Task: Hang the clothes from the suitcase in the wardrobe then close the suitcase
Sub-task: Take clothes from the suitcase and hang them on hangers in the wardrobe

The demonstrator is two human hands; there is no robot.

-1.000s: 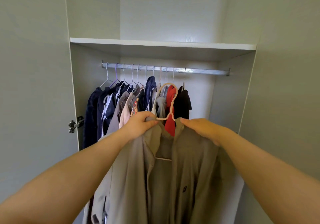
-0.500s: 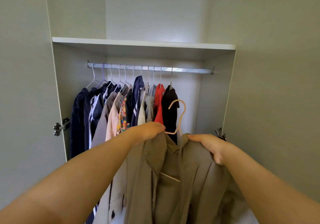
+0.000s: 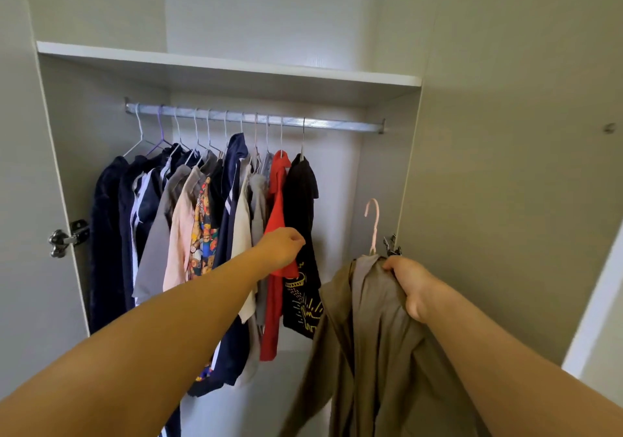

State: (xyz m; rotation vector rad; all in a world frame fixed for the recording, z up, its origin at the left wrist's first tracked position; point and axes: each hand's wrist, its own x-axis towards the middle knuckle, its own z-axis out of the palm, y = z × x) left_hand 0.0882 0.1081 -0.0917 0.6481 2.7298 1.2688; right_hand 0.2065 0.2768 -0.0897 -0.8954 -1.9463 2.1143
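- Shelf [image 3: 236, 69]: white horizontal board spanning the full width of the opening.
- Rail [image 3: 337, 123]: metal bar just below the shelf, fixed to the side panels at both ends.
- Hanger hooks [image 3: 281, 133]: thin wire hooks over the rail, crowded along its left and middle parts.
- Left hinge [image 3: 65, 237]: metal fitting at the inner edge of the left door [image 3: 20, 200].
- Right hinge [image 3: 391, 246]: metal fitting, partly seen, at the edge of the right door [image 3: 505, 166].
- Small fitting [image 3: 608, 128]: a round mark on the right door's face, too small to identify.

The shirt [image 3: 377, 352] held up is plain olive-brown, on a pale pink hanger [image 3: 373, 224]. On the silver rail [image 3: 320, 123] hang navy jackets [image 3: 111, 234] with white stripes, a red top [image 3: 274, 295] and a black tee [image 3: 301, 268] printed in yellow.
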